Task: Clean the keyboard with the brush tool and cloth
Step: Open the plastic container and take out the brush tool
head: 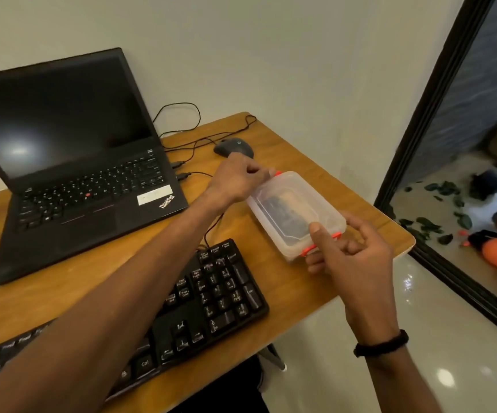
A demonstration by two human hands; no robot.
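Fingers point(256, 171) of left hand point(235, 180) curled, pinching far orange clip of clear lidded box point(296, 213); right hand point(351, 248) grips box's near end, thumb on lid by near clip. Box sits on tabletop point(360, 204), dark contents blurred. Keyboard point(211, 296) lies just left of box, toward person; laptop point(71, 162) farther left; mouse point(234, 147) beyond box.

On the table point(62, 293), a lidded box point(296, 214) sits between the left hand point(238, 181) at its far end and the right hand point(351, 248) at its near end, with the keyboard point(211, 299) near-left of the right fingers, the mouse point(234, 146) just beyond the left fingers, and the laptop point(71, 162) left of them.
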